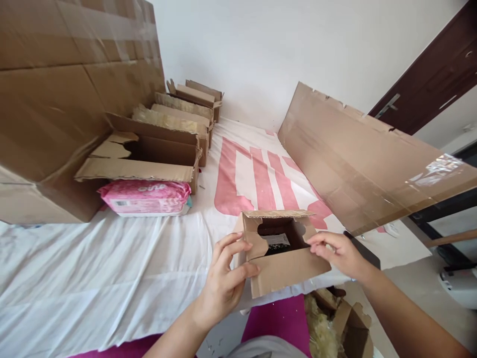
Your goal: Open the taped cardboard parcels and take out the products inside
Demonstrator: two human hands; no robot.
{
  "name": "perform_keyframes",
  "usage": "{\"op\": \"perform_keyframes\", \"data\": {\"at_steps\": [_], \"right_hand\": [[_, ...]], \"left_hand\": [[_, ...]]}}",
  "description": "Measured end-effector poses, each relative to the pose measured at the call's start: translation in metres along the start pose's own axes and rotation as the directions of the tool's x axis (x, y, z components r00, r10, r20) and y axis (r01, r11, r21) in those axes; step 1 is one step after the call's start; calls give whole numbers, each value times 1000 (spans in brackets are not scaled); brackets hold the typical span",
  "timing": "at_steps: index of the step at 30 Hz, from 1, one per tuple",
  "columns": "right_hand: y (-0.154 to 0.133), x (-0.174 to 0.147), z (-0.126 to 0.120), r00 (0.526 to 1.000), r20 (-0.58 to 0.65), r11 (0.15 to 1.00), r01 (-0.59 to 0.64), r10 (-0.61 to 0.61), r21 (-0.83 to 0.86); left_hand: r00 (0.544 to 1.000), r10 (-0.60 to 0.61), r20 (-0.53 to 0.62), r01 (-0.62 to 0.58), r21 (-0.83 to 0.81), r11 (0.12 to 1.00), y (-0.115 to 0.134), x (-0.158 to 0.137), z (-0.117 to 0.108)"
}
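Note:
A small cardboard box (292,272) sits near the table's front edge with its top flaps spread. Inside it lies a dark packet with a pale label (278,241); the rest of the contents is in shadow. My left hand (225,278) grips the box's left side, thumb on the front flap and fingertips by the left flap. At the right side, my right hand (341,252) pinches the edge of the right flap between thumb and fingers.
A pink wipes pack (145,199) leans by an open carton (149,171), with more cartons (186,112) behind. Large cardboard panels stand left (44,104) and right (357,159). Below the table is a pile of torn cardboard (350,323). A striped cloth (112,268) covers the table.

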State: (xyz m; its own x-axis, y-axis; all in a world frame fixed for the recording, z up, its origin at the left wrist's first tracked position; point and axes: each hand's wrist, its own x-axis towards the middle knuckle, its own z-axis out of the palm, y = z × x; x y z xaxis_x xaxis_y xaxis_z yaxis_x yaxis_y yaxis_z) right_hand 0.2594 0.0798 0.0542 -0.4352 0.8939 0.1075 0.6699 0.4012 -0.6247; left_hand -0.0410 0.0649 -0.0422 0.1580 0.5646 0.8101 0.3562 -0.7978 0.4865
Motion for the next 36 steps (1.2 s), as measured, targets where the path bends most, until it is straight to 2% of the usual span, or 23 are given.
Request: {"op": "perform_keyframes", "data": {"at_steps": [1, 3, 6, 8, 11, 13, 15, 18, 21, 25, 27, 29, 31, 32, 34, 36], "right_hand": [[-5, 1, 2, 996, 33, 988, 87, -84, -125], [-14, 5, 6, 965, 123, 911, 261, -233, -320], [-19, 11, 8, 926, 218, 784, 376, -307, -493], [-19, 12, 4, 928, 191, 714, 369, -321, -596], [-11, 10, -8, 949, 6, 607, 208, -316, -767], [-1, 9, -14, 956, -112, 545, 57, -272, -836], [9, 10, -15, 970, -148, 523, -25, -194, -852], [22, 17, -12, 994, -83, 596, -28, -64, -802], [26, 28, -8, 998, -8, 678, -47, 61, -734], [24, 45, -13, 962, 69, 684, -138, 265, -716], [22, 55, -15, 952, 68, 657, -154, 299, -738], [17, 65, -13, 971, 30, 600, -121, 236, -791], [11, 73, -5, 997, 0, 560, -42, 74, -827], [6, 75, 1, 1000, 7, 568, 19, -23, -823], [-4, 79, 14, 978, 96, 627, 193, -186, -755], [-15, 81, 26, 921, 263, 675, 389, -286, -626]], "left_hand": [[1000, -4, 3, 4, 1, 1000, 0, -1, 0], [1000, -9, 2, 9, 4, 1000, 0, -1, 0], [1000, -7, -14, 7, 19, 1000, 0, -1, -1], [1000, -3, -20, 4, 27, 1000, -1, 0, -2], [1000, 6, -20, -6, 18, 1000, 0, 1, -2], [1000, 12, -23, -11, 12, 1000, 0, 1, -1], [1000, 9, -25, -9, 6, 1000, 1, 1, -1], [1000, 0, -16, 0, -1, 1000, 2, 0, -1], [1000, -7, -9, 7, -1, 1000, 3, 0, 0], [1000, -1, -16, 1, -5, 1000, 2, 0, 1], [1000, 3, -20, -3, -10, 1000, 2, 0, 1], [1000, 2, -25, -3, -14, 1000, 1, 0, 1], [1000, 0, -31, 0, -18, 1000, 1, -1, 1], [999, 0, -37, -1, -19, 1000, 1, -1, 1], [999, 2, -43, -3, -17, 1000, 1, -1, 1], [999, 8, -48, -9, -6, 1000, 2, -1, 0]]}}
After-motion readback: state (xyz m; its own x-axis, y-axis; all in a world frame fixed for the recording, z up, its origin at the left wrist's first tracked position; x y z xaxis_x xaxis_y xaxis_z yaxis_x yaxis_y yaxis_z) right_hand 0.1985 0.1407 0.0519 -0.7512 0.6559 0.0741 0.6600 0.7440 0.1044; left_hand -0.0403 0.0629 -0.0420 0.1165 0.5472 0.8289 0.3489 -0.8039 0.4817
